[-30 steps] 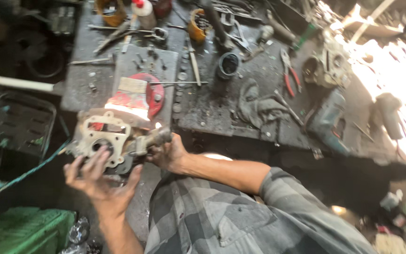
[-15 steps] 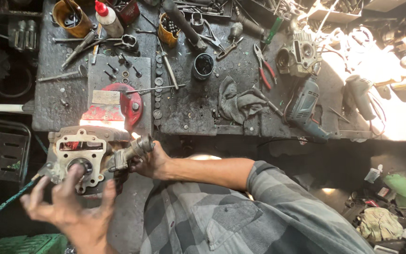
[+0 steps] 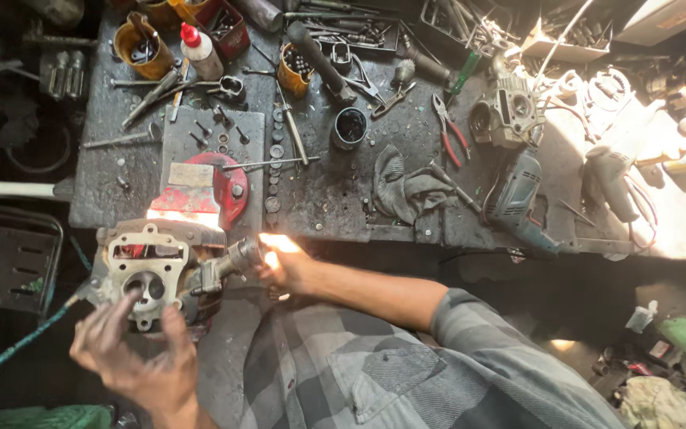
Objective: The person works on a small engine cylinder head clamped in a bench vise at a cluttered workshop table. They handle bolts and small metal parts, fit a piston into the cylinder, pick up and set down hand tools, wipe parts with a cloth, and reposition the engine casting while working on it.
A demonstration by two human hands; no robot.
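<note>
Sun glare washes out the right hand (image 3: 283,266) gripping the vise handle (image 3: 228,266); its fingers are unreadable. The left hand's (image 3: 140,361) wrist runs off the bottom edge; the vise (image 3: 200,187) sits partly hidden behind the cylinder head (image 3: 152,266).

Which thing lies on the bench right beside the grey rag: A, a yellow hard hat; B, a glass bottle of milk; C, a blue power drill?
C: the blue power drill lies on the bench just to one side of the crumpled grey rag.

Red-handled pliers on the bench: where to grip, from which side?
Grip the pliers by the two red handles, coming from above on the near side. They lie flat, jaws pointing away toward the back of the bench, handles splayed toward the front, with bare surface around them; a grey rag lies just nearer.
</note>
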